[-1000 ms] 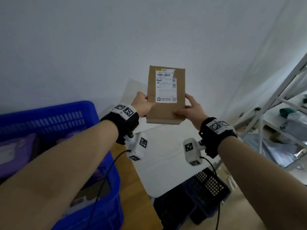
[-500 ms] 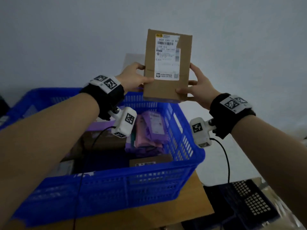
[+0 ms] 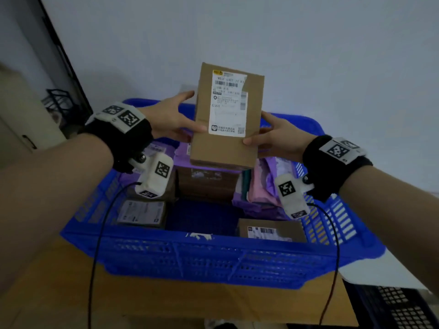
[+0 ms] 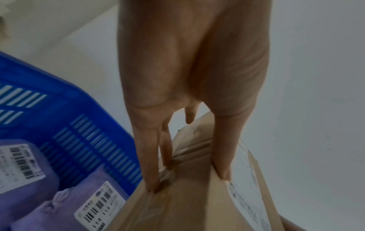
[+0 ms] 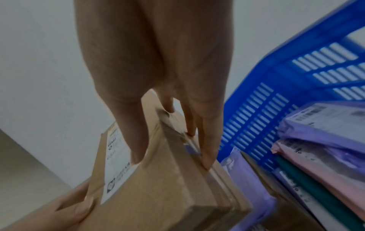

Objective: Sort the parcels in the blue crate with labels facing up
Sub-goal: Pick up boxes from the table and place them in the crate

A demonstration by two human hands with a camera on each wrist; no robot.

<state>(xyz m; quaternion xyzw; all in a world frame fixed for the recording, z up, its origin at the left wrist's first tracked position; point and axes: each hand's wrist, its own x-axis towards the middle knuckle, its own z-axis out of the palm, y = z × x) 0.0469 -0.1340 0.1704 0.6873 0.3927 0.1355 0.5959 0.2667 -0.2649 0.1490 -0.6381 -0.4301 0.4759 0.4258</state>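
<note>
Both hands grasp a brown cardboard parcel [image 3: 228,117] above the far half of the blue crate [image 3: 213,260], its white label [image 3: 229,103] facing the person: the left hand [image 3: 171,119] pinches its 9 o'clock edge, thumb on the front and fingers behind, and the right hand [image 3: 276,138] pinches its 3 o'clock edge likewise. Inside the crate, purple and pink mailer bags [image 3: 259,188] are stacked at 3 o'clock, with labelled boxes [image 3: 142,213] at 8 and 5 o'clock. The crate rests on a wooden worktop [image 3: 213,302].
</note>
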